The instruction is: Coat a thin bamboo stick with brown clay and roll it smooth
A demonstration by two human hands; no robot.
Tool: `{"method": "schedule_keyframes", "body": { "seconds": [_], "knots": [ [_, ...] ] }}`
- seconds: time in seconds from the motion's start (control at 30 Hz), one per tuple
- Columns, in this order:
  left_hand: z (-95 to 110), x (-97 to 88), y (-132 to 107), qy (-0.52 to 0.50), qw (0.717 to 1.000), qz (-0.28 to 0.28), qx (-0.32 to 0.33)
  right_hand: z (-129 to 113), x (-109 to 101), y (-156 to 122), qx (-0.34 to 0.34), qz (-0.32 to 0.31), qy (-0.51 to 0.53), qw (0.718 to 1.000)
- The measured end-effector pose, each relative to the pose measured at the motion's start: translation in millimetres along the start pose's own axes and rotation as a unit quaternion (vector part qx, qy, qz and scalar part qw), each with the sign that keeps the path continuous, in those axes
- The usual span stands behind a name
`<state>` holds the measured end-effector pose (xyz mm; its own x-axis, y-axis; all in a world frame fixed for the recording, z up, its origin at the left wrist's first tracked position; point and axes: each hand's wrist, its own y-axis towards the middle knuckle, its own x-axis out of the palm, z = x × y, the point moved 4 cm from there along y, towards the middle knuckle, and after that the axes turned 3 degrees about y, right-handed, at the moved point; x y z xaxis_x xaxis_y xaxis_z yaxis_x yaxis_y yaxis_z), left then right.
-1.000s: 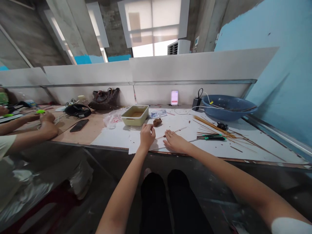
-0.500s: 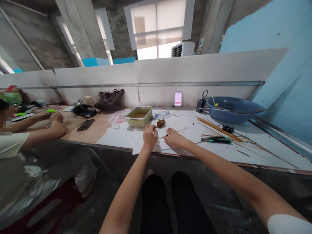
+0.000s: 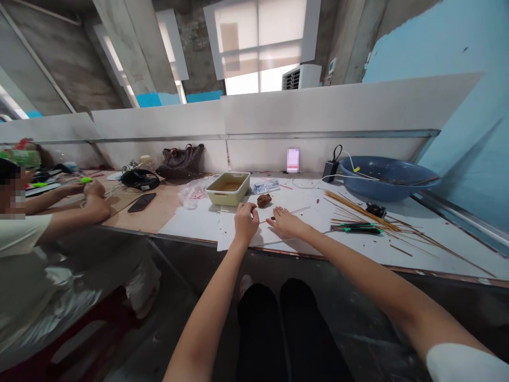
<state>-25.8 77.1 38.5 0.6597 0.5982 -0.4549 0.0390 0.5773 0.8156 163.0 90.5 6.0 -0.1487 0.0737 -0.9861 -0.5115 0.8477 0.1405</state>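
My left hand (image 3: 247,220) is closed, its thumb and fingertips pinched at the near end of a thin brown stick (image 3: 262,221). Palm down beside it, my right hand (image 3: 287,221) lies flat on the white sheet across the stick, its fingers stretched out. A small dark bit (image 3: 272,218) shows on the stick at the fingertips; what lies under the palm is hidden. Just beyond the hands sits a brown lump (image 3: 264,200), like clay. Thin sticks stick out past the right hand's far side.
A yellowish tub (image 3: 228,196) with brownish liquid stands behind my left hand. Right of my hands lie a bundle of thin sticks (image 3: 358,209), a green-black cutter (image 3: 357,228) and a blue basin (image 3: 389,183). A phone (image 3: 293,160) leans at the back. Another person (image 3: 59,228) sits left.
The view has shifted slightly. Both hands keep nearly the same pose and place on the stick, with no clear change in what they hold.
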Motion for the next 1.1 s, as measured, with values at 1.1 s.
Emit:
{"method": "schedule_keyframes", "body": {
  "seconds": [1.1],
  "knots": [
    [2.1, 3.6, 2.5, -0.004, 1.000, -0.012, 0.017, 25.4, 10.8, -17.8, 0.026, -0.035, 0.007, 0.999]
  ]
}}
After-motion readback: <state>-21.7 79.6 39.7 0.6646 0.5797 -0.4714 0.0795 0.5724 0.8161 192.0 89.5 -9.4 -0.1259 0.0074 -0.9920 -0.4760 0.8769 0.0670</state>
